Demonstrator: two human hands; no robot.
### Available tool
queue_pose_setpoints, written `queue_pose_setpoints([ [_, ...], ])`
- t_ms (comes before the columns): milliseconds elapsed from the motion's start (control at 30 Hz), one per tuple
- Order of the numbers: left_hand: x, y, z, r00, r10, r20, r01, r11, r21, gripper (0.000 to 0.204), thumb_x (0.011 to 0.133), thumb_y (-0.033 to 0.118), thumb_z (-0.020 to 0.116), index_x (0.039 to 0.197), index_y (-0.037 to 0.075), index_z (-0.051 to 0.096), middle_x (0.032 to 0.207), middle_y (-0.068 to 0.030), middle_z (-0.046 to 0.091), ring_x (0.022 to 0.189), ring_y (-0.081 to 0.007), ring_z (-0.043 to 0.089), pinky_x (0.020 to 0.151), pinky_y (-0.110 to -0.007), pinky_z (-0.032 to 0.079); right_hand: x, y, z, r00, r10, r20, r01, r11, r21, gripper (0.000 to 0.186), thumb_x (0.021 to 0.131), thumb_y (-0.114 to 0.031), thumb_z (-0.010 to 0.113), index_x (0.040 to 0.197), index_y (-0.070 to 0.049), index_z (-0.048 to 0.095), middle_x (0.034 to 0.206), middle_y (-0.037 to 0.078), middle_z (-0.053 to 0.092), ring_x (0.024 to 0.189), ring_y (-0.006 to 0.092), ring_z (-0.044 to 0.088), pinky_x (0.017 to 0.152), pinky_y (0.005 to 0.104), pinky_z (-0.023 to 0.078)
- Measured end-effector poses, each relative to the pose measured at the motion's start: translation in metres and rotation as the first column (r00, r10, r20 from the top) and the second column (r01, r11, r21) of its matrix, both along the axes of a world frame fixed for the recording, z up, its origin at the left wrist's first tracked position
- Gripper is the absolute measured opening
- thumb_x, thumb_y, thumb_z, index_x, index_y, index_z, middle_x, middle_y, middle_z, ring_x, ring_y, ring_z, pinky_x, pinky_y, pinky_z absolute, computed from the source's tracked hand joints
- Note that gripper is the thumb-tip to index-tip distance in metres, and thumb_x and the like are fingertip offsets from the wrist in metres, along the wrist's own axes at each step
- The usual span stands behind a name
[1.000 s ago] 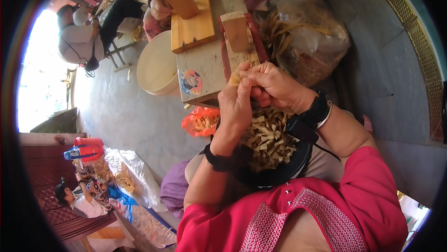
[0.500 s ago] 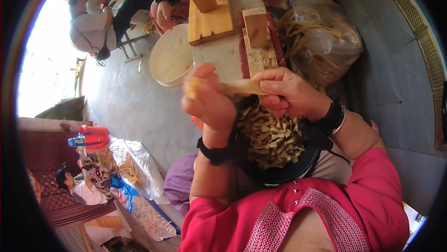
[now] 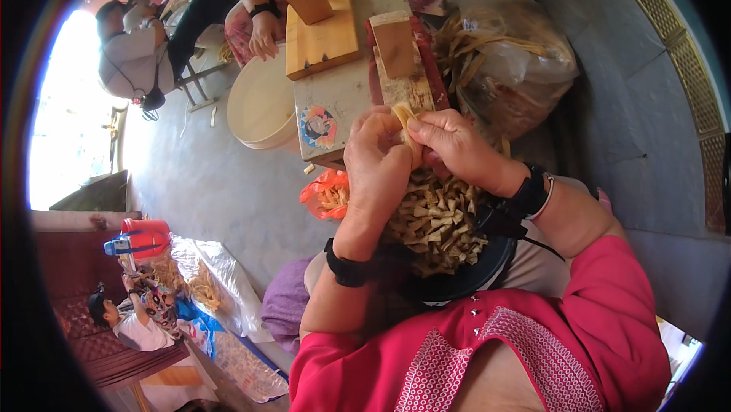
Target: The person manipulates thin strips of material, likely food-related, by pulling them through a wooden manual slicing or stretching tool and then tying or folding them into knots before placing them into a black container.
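Note:
My left hand [image 3: 375,164] and my right hand [image 3: 461,145] are close together, both closed on a pale yellow, flat, pliable strip [image 3: 403,113]. The strip is folded or looped between my fingers; its lower part is partly hidden by them. Right below, a black basin [image 3: 499,263] in my lap holds many short, dry, tan cut pieces [image 3: 442,221], some pinched in at the middle. An orange plastic bag [image 3: 311,197] with similar pieces lies beside my left wrist.
Ahead is a bench [image 3: 324,100] carrying a yellow wooden board [image 3: 324,43] and an upright wooden block [image 3: 392,46]. A cream bucket [image 3: 255,100] stands left of it, a clear bag of long strips [image 3: 525,69] right. Another person's hand [image 3: 265,31] rests near the bucket; other people sit farther left.
My hands have come together from a stretched hold, and the strip between them is now folded. My view has shifted slightly, showing more of the orange bag and bench end.

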State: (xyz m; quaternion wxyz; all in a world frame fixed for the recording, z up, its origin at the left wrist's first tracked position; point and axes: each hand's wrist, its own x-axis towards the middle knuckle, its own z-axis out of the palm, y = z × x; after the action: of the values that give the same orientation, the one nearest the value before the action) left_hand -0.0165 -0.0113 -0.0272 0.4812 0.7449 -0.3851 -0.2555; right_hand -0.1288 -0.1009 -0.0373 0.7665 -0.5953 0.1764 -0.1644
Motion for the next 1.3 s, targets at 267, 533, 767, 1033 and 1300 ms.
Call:
queue_pose_setpoints([
  [267, -0.002, 0.01, 0.0, 0.805, -0.1, 0.585, 0.319, 0.904, -0.285, 0.01, 0.066, -0.006, 0.047, 0.074, 0.0, 0.049, 0.079, -0.0202, 0.058, 0.067, -0.0332, 0.057, 0.059, -0.037, 0.045, -0.014, -0.021, -0.007, 0.95, 0.31, 0.038, -0.26, 0.717, 0.646, 0.021, 0.084, -0.023, 0.053, 0.066, -0.013, 0.049, 0.05, -0.005, 0.038, 0.038, 0.0056, 0.029, 0.036, 0.0218, 0.02],
  [533, -0.004, 0.01, 0.005, 0.952, -0.111, 0.285, 0.139, 0.987, -0.081, 0.005, 0.072, -0.003, 0.048, 0.075, 0.001, 0.051, 0.06, -0.019, 0.053, 0.054, -0.0361, 0.055, 0.053, -0.041, 0.043, -0.016, -0.022, 0.008, 0.98, 0.136, -0.146, -0.131, 0.99, 0.046, 0.017, 0.081, -0.017, 0.059, 0.09, -0.003, 0.064, 0.064, -0.001, 0.057, 0.044, 0.0024, 0.039, 0.039, 0.0169, 0.028],
  [767, -0.001, 0.004, -0.001, 0.888, 0.087, 0.451, 0.054, 0.955, -0.291, 0.009, 0.071, -0.002, 0.056, 0.078, 0.002, 0.053, 0.065, -0.0165, 0.058, 0.058, -0.0346, 0.058, 0.055, -0.038, 0.046, -0.02, -0.03, -0.02, 0.933, 0.271, 0.236, -0.359, 0.724, 0.589, 0.011, 0.084, -0.01, 0.058, 0.092, -0.005, 0.065, 0.057, -0.005, 0.046, 0.043, 0.0021, 0.035, 0.039, 0.0168, 0.026],
  [1033, 0.004, 0.01, 0.012, 0.923, -0.207, 0.324, 0.289, 0.929, -0.231, 0.015, 0.07, 0.007, 0.068, 0.075, 0.0, 0.056, 0.064, -0.0156, 0.056, 0.055, -0.0288, 0.056, 0.052, -0.033, 0.045, -0.017, -0.022, -0.01, 0.987, 0.033, 0.158, -0.115, 0.833, 0.541, 0.008, 0.086, -0.008, 0.057, 0.091, -0.008, 0.063, 0.056, -0.005, 0.042, 0.043, 0.0026, 0.031, 0.039, 0.0193, 0.023],
  [1300, 0.009, 0.015, 0.014, 0.818, -0.342, -0.461, 0.273, 0.938, -0.211, 0.027, 0.087, 0.016, 0.053, 0.063, 0.003, 0.054, 0.048, 0.0001, 0.046, 0.038, -0.0102, 0.041, 0.038, -0.022, 0.032, -0.02, -0.02, 0.011, 0.984, 0.098, 0.149, -0.131, 0.964, 0.23, 0.008, 0.084, -0.01, 0.059, 0.087, -0.004, 0.063, 0.066, -0.003, 0.056, 0.049, -0.0005, 0.038, 0.043, 0.0163, 0.029],
])
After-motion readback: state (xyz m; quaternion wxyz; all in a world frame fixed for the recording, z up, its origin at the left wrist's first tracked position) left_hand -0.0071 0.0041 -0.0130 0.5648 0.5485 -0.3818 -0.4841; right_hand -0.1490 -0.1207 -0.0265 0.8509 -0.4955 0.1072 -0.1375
